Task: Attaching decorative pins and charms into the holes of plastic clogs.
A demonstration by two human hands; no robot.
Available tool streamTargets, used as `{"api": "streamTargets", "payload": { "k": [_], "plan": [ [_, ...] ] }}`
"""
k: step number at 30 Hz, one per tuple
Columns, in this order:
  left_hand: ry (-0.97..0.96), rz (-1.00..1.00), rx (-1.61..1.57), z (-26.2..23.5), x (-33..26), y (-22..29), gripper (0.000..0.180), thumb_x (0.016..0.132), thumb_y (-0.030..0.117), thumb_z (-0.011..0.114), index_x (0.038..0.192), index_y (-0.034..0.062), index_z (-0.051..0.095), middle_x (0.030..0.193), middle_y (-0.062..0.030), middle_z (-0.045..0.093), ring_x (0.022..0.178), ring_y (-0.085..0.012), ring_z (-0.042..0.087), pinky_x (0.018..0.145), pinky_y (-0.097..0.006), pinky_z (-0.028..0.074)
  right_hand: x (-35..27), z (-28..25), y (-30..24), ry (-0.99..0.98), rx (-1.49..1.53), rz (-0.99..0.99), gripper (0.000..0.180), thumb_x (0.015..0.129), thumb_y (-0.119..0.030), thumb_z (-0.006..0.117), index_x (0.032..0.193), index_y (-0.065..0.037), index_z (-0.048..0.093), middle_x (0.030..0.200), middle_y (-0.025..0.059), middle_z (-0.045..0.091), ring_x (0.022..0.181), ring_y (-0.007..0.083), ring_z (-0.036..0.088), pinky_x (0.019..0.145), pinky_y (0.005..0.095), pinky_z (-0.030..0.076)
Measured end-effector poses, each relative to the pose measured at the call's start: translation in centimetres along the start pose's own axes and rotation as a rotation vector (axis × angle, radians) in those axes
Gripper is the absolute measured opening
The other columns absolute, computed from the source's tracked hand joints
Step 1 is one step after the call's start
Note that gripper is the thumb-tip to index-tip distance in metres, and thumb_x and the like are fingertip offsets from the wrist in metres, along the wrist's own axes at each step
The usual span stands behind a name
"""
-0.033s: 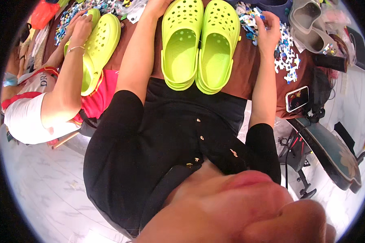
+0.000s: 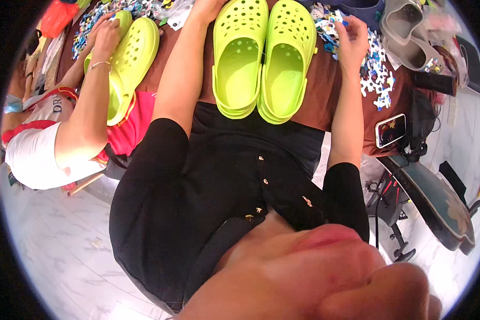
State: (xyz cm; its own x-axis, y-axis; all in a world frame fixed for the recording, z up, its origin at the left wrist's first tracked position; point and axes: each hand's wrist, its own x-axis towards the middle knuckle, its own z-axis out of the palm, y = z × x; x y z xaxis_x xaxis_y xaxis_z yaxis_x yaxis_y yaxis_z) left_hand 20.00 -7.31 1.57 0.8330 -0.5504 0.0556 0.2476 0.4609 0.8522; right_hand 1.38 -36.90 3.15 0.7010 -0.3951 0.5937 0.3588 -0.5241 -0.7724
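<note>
A pair of lime-green clogs, a left clog (image 2: pixel 240 58) and a right clog (image 2: pixel 288 61), stands side by side on the brown-covered table (image 2: pixel 317 101), toes pointing away from me. My left hand (image 2: pixel 210 7) is at the upper edge beside the left clog's toe; its fingers are cut off from view. Over a pile of small blue and white shoe charms (image 2: pixel 376 80), my right hand (image 2: pixel 354 42) has its thumb and fingertips curled toward each other. A small blue-and-white shoe charm (image 2: pixel 345 23) shows at those fingertips.
At left, another person's hand (image 2: pixel 108 40) rests at more lime-green clogs (image 2: pixel 136 53). More charms (image 2: pixel 88 26) lie beyond. Grey clogs (image 2: pixel 410 50) and a dark blue clog (image 2: pixel 360 6) stand at the far right. A phone (image 2: pixel 390 130) lies near the table's right edge.
</note>
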Motion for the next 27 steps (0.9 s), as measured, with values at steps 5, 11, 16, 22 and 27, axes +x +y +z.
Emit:
{"api": "streamTargets", "payload": {
  "k": [5, 11, 16, 22, 27],
  "plan": [
    [0.012, 0.014, -0.007, 0.5, 0.1, -0.2, 0.028, 0.092, 0.009, 0.066, 0.119, 0.0018, 0.064, 0.106, -0.0123, 0.071, 0.102, -0.0238, 0.069, 0.093, -0.037, 0.055, -0.8, 1.4, -0.4, -0.202, 0.239, -0.051, 0.020, 0.089, 0.000, 0.070, 0.109, -0.001, 0.068, 0.117, 0.0070, 0.062, 0.097, 0.0121, 0.060, 0.084, 0.0247, 0.048],
    [0.013, -0.036, 0.043, 0.2, 0.0, -0.1, 0.026, 0.092, 0.008, 0.065, 0.118, 0.0013, 0.064, 0.102, -0.0141, 0.071, 0.098, -0.0239, 0.070, 0.088, -0.034, 0.057, -1.6, 2.9, -0.5, -0.329, 0.364, 0.147, 0.022, 0.089, -0.005, 0.071, 0.111, -0.005, 0.072, 0.122, 0.0091, 0.064, 0.101, 0.0142, 0.062, 0.089, 0.0267, 0.049],
    [0.017, -0.057, 0.018, 1.1, 0.0, 0.0, 0.026, 0.091, 0.007, 0.067, 0.117, 0.0013, 0.065, 0.102, -0.0138, 0.071, 0.097, -0.0243, 0.070, 0.087, -0.035, 0.058, -0.6, 2.1, -1.1, -0.322, -0.204, -0.335, 0.025, 0.086, -0.011, 0.073, 0.110, -0.012, 0.075, 0.119, 0.0080, 0.064, 0.106, 0.0214, 0.057, 0.094, 0.0340, 0.045],
    [0.018, -0.050, 0.034, 0.9, -0.1, 0.0, 0.025, 0.091, 0.007, 0.067, 0.116, 0.0016, 0.066, 0.101, -0.0140, 0.072, 0.096, -0.0245, 0.071, 0.085, -0.035, 0.058, -0.7, 2.2, -1.0, -0.315, -0.289, -0.354, 0.030, 0.085, -0.017, 0.075, 0.115, -0.017, 0.075, 0.118, 0.0066, 0.059, 0.101, 0.0231, 0.051, 0.093, 0.0353, 0.042],
    [0.021, -0.043, 0.030, 1.0, -0.2, 0.0, 0.026, 0.090, 0.007, 0.067, 0.116, 0.0012, 0.066, 0.101, -0.0140, 0.072, 0.094, -0.0244, 0.071, 0.083, -0.035, 0.058, -0.6, 2.3, -1.3, -0.297, -0.356, -0.439, 0.032, 0.082, -0.019, 0.077, 0.114, -0.016, 0.075, 0.114, 0.0056, 0.062, 0.103, 0.0243, 0.051, 0.094, 0.0362, 0.042]
  ]
}}
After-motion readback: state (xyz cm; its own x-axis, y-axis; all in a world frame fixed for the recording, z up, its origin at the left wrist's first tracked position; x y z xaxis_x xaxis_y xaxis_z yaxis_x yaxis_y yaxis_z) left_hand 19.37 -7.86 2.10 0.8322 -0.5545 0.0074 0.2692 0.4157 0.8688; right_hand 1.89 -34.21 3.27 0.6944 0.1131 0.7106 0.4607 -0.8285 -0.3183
